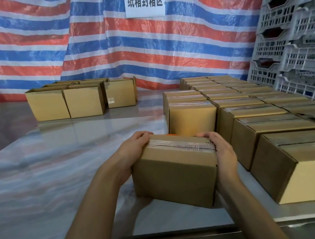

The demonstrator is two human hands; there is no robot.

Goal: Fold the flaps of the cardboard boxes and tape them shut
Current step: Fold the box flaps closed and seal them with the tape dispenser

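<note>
A brown cardboard box sits tilted near the table's front edge, its top flaps closed under a strip of clear tape. My left hand grips its left end, fingers curled over the top edge. My right hand grips its right end over the tape, fingers wrapped round the corner. A bit of something orange shows behind the box's far edge.
Rows of taped boxes fill the table's right side, close to the held box. Several open boxes stand at the back left. Grey plastic crates are stacked at the right. The steel table has a front edge just below my arms.
</note>
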